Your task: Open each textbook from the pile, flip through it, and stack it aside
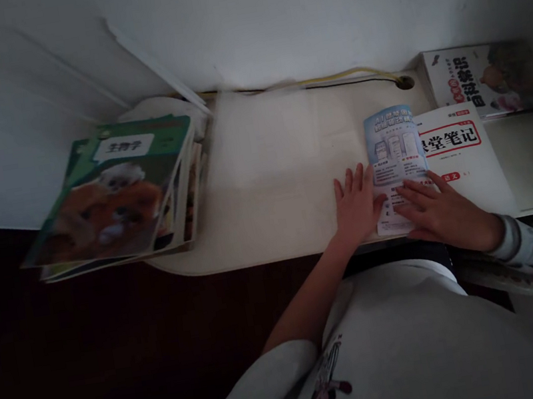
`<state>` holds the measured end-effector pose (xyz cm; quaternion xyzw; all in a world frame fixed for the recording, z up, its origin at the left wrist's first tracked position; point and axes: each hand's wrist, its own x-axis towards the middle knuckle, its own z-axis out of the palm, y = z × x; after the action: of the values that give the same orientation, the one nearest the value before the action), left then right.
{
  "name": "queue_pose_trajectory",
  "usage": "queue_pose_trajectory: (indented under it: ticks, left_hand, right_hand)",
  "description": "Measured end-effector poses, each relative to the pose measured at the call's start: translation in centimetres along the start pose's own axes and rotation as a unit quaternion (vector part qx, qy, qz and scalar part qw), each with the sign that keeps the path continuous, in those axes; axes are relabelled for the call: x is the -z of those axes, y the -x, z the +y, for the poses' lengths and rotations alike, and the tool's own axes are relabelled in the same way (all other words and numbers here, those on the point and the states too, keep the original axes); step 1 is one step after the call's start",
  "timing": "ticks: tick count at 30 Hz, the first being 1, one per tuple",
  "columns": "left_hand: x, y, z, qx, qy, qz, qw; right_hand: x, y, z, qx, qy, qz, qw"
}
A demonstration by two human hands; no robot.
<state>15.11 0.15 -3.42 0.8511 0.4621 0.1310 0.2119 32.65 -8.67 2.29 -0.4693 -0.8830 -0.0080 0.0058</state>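
Observation:
A narrow blue-and-white printed leaflet (pixel 398 168) lies along the left part of a white book (pixel 488 178) with a red-framed title, near the desk's front edge. My left hand (pixel 356 207) rests at the leaflet's left edge, fingers spread on the desk, with the thumb touching the paper. Across the leaflet's lower right side lies my right hand (pixel 445 211), its fingers stretched out flat and reaching from the book onto the paper. A grey printed band (pixel 527 246) circles the right wrist. Whether the leaflet is joined to the book I cannot tell.
A stack of books (pixel 130 187) with a green cover on top stands at the desk's left end. Another book (pixel 485 80) lies at the back right. A yellow cable (pixel 342 74) runs along the wall to a hole (pixel 402 82) in the pale desk (pixel 275 191).

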Motion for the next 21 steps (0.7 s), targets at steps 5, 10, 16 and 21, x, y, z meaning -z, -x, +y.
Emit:
queue_pose_trajectory:
  ticks: [5, 10, 16, 21]
  left_hand:
    - [0.1, 0.1, -0.5, -0.011, 0.041, 0.015, 0.999]
    - [0.1, 0.3, -0.9, -0.014, 0.086, 0.048, 0.995]
    - [0.0, 0.3, -1.1, -0.033, 0.158, 0.082, 0.983]
    - [0.0, 0.3, -0.4, -0.052, 0.046, 0.024, 0.997]
  right_hand:
    - [-0.3, -1.7, -1.0, 0.023, 0.018, -0.017, 0.999]
    - [-0.7, -1.4, -0.8, -0.037, 0.033, -0.021, 0.999]
    - [-0.8, -1.0, -1.6, 0.038, -0.019, -0.031, 0.999]
    - [0.3, -1.3, -0.4, 0.050, -0.097, 0.032, 0.994]
